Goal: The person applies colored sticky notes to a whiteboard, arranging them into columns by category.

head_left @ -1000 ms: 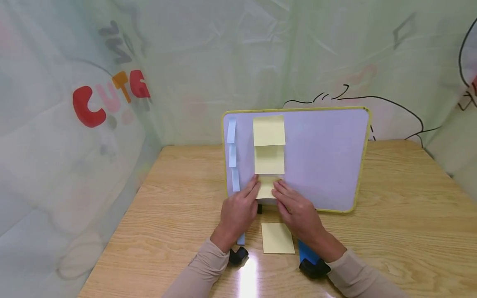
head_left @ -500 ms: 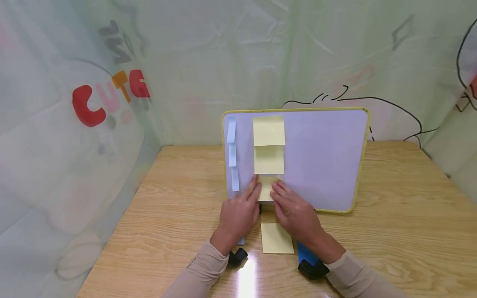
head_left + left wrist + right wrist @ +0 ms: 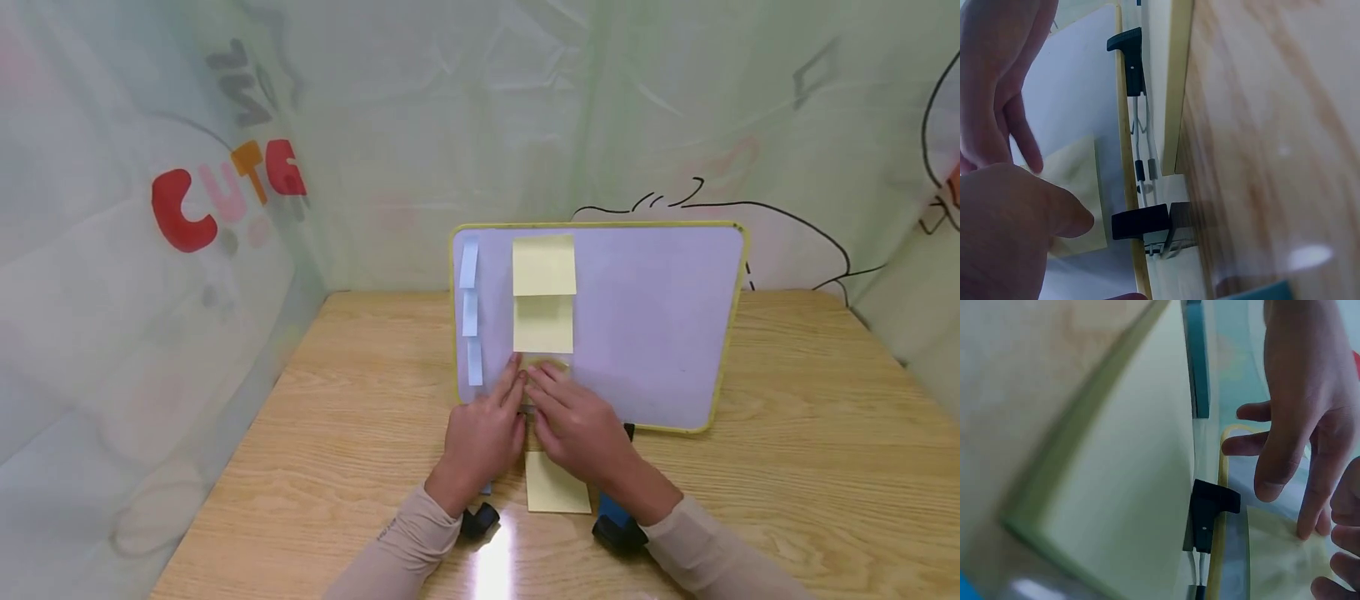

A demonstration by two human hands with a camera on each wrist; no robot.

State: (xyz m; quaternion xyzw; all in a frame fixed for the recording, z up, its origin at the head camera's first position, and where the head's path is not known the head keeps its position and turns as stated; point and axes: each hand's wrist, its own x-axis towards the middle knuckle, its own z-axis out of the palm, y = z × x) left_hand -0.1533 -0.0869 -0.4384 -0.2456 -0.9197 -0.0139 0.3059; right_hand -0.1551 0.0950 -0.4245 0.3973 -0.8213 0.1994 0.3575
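My left hand point(image 3: 483, 429) lies at the lower left of a whiteboard, fingertips touching the left side of a yellow sticky note point(image 3: 1082, 187). My right hand point(image 3: 581, 425) rests its extended fingers across that same note, covering most of it in the head view. Right above, two yellow sticky notes point(image 3: 543, 265) hang one over the other on the whiteboard point(image 3: 652, 325). Between my forearms a yellow sticky note pad point(image 3: 557, 483) lies on the table. In the right wrist view, left-hand fingers point(image 3: 1307, 512) touch the note's surface.
Narrow blue sticky notes point(image 3: 470, 312) run down the board's left side. Black clips point(image 3: 1141, 222) with metal wires sit at its lower edge. A blue strip point(image 3: 1197, 369) lies behind the pad, partly hidden by my left arm. Another blue item point(image 3: 611, 508) shows beside my right wrist.
My right hand has slid left over the note, closer to my left hand, and now covers most of it. The left hand stays nearly in place.
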